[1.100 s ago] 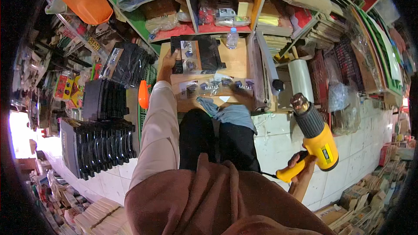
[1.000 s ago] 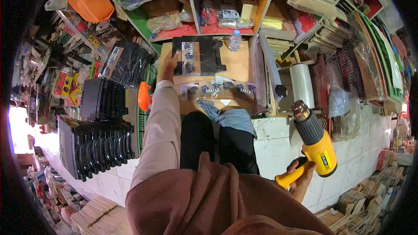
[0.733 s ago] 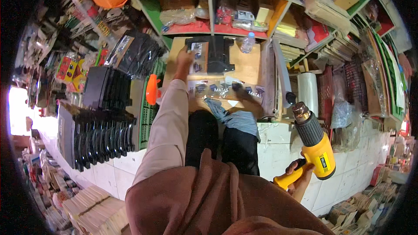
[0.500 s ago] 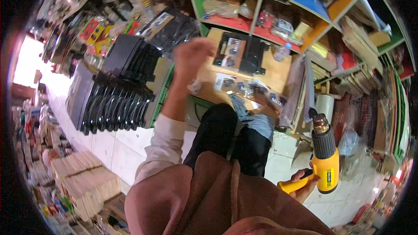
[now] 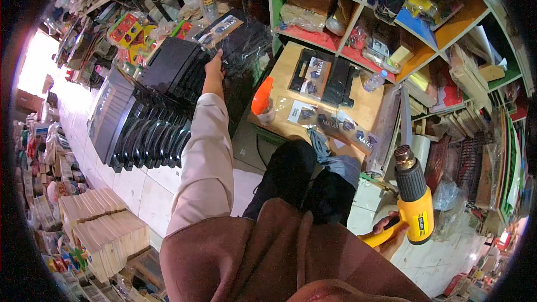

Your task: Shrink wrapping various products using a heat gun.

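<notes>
In my right hand (image 5: 387, 234) is a yellow heat gun (image 5: 417, 212), gripped by its handle, with its dark nozzle pointing up and away from me. My left arm reaches out to the far left, where my left hand (image 5: 215, 67) closes on the near edge of a black tray (image 5: 246, 36) wrapped in clear film. A printed label (image 5: 220, 31) shows on that tray. Stacked black trays (image 5: 148, 128) stand just left of my forearm. On the wooden table (image 5: 285, 70) lie another black tray (image 5: 330, 81) with a label and a strip of printed labels (image 5: 330, 123).
An orange-topped container (image 5: 262, 100) stands at the table's left edge, and a clear bottle (image 5: 375, 81) at its right. Behind rises a coloured cubby shelf (image 5: 341, 50). Bundled wooden pieces (image 5: 106, 229) sit on the lower left; a grey cloth (image 5: 335, 159) lies by my knee.
My left hand has moved from above the table's left side outward to the film-wrapped tray. The orange-topped container now shows. The heat gun stays in my right hand, and the view has shifted slightly.
</notes>
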The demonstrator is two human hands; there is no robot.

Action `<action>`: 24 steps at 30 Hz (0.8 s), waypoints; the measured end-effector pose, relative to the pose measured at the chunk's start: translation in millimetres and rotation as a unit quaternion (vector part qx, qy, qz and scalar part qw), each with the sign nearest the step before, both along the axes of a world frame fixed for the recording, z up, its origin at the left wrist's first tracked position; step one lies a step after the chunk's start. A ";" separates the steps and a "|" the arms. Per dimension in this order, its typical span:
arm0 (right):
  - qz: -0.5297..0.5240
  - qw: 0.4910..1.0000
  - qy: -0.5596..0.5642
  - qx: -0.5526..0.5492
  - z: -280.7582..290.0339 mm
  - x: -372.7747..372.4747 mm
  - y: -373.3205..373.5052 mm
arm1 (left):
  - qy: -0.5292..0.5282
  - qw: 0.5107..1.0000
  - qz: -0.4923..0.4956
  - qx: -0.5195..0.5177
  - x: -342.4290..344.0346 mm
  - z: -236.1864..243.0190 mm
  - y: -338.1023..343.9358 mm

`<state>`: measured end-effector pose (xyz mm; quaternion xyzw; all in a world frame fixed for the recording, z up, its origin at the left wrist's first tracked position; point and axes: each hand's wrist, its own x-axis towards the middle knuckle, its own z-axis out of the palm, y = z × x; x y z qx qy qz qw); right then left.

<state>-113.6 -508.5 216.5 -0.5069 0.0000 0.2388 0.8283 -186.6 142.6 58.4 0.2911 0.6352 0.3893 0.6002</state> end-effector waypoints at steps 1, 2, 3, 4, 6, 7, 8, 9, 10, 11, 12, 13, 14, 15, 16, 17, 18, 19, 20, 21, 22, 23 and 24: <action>-0.001 1.000 -0.003 -0.001 0.7 -1.4 1.9 | -0.003 1.000 -0.001 -0.001 3.9 -5.6 3.1; -0.009 1.000 0.013 -0.007 2.4 -3.9 4.3 | -0.003 1.000 0.021 0.002 8.0 -11.4 5.1; -0.021 0.999 0.028 -0.013 2.8 -4.0 5.9 | -0.004 0.999 0.041 0.004 17.7 -14.3 5.2; -0.012 0.999 0.028 -0.009 2.0 -3.7 4.6 | -0.004 0.999 0.050 0.008 7.0 -22.8 19.7; 0.009 0.998 0.056 0.007 -1.8 -2.6 1.7 | 0.000 1.000 0.009 0.021 -2.6 -31.0 36.7; 0.008 0.998 0.056 0.007 -0.2 -3.1 4.9 | 0.000 1.000 0.009 0.021 -1.7 -30.8 36.2; -0.005 0.998 0.067 0.011 4.1 -4.4 11.1 | -0.045 0.999 -0.013 0.012 -1.9 -30.3 35.1; -0.025 0.997 0.077 0.012 6.7 -6.1 13.7 | -0.091 0.995 -0.040 -0.001 4.7 -25.9 24.5; -0.026 0.997 0.077 0.010 4.8 -5.5 12.9 | -0.092 0.995 -0.041 -0.004 5.1 -21.7 14.1; -0.016 0.998 0.055 0.002 0.3 -3.8 11.3 | -0.100 0.994 -0.037 0.001 5.5 -17.9 2.2; -0.003 0.999 0.034 -0.002 -2.5 -2.2 11.5 | -0.108 0.994 -0.029 0.010 1.8 -11.2 -7.1; -0.011 0.998 0.055 -0.007 -2.9 -3.6 11.2 | -0.107 0.994 -0.029 0.011 -0.2 -7.8 -15.3; -0.012 0.998 0.055 -0.005 -4.2 -3.6 12.5 | -0.039 0.997 -0.069 0.026 -1.7 -4.7 -23.5; -0.013 0.998 0.055 -0.002 -4.1 -4.0 12.3 | 0.030 0.993 -0.108 0.037 -4.3 -2.9 -29.8; -0.015 0.998 0.054 0.001 -3.8 -4.4 12.3 | 0.032 0.993 -0.108 0.035 -7.3 -0.5 -31.1; -0.016 0.998 0.055 -0.001 -2.8 -5.0 12.5 | -0.038 0.981 -0.177 0.066 -11.0 2.1 -31.6; -0.018 0.999 0.047 -0.007 -1.7 -4.4 14.3 | -0.108 0.959 -0.242 0.098 -14.2 4.4 -30.5; -0.020 0.999 0.039 -0.014 -0.5 -4.2 15.9 | -0.107 0.960 -0.241 0.098 -14.3 4.9 -31.9; -0.019 0.999 0.040 -0.013 1.5 -5.4 17.5 | -0.073 0.969 -0.208 0.111 -12.3 4.7 -34.2; -0.030 0.999 0.036 -0.022 3.5 -6.4 20.3 | -0.040 0.976 -0.177 0.124 -7.5 7.8 -37.8; -0.042 0.998 0.033 -0.030 4.1 -6.4 22.3 | -0.041 0.976 -0.177 0.124 -6.2 11.6 -40.6; -0.042 0.998 0.033 -0.030 3.0 -5.2 22.6 | 0.046 0.976 -0.181 0.113 -7.0 15.5 -43.5; -0.034 0.999 0.032 -0.026 1.8 -5.5 22.2 | 0.135 0.969 -0.181 0.101 -10.9 20.1 -45.8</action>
